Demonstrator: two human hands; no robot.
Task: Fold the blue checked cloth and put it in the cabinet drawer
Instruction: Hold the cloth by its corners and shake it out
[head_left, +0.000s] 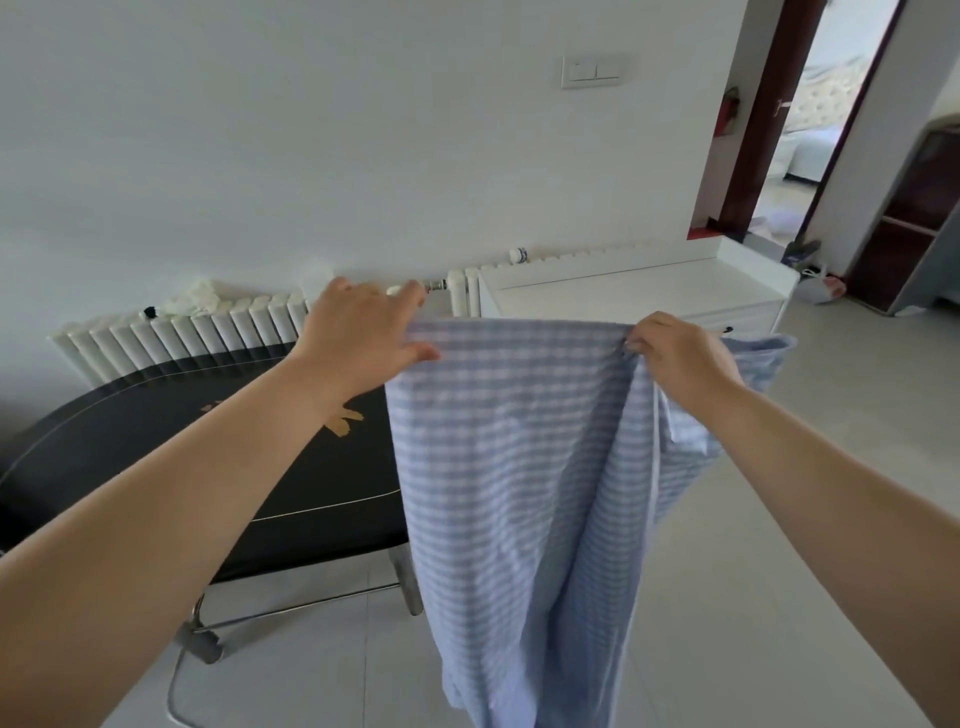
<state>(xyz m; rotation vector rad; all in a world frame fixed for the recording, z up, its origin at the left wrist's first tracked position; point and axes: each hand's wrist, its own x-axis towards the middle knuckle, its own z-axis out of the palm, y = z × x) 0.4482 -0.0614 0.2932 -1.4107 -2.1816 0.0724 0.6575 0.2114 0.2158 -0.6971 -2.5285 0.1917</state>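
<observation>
White wall behind; blue checked cloth (509, 467) hanging limp, light; left hand (363, 332) and right hand (675, 353) pinching top edge; best gripped at corners.

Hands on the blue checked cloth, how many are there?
2. The left hand holds the top left corner of the hanging blue checked cloth; the right hand pinches its top edge further right.

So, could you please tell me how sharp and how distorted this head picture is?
Head view: soft, even daylight; the blue checked cloth is slightly blurred, as are the left hand and right hand; wide-angle bending tilts the doorway and curves the radiator.
</observation>
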